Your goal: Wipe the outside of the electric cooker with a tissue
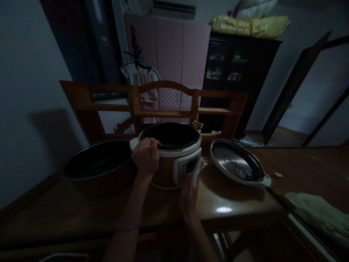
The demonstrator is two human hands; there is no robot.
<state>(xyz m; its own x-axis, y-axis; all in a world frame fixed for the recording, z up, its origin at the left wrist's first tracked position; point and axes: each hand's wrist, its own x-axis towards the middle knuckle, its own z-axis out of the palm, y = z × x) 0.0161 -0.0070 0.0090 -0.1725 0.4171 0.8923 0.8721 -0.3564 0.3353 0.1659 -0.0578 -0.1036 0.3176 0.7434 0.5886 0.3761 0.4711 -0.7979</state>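
Observation:
In the middle of the wooden desk stands a rice cooker (163,169) with a white rim and a front control panel (180,171); its top is uncovered and the inside looks black. My left hand (147,154) is closed over the rim at the front left, gripping it. A crumpled white tissue (196,173) is in my right hand (188,193), pressed against the right side of the control panel. To the left sits a wide dark inner pot (100,178). The round lid (231,162) lies at the right, its metal underside facing up.
A wooden shelf rack (166,113) rises along the desk's back edge. The desk (218,203) has a shiny top and ends at the right near a pale green cloth (319,211). A small white object (278,175) lies beyond the lid.

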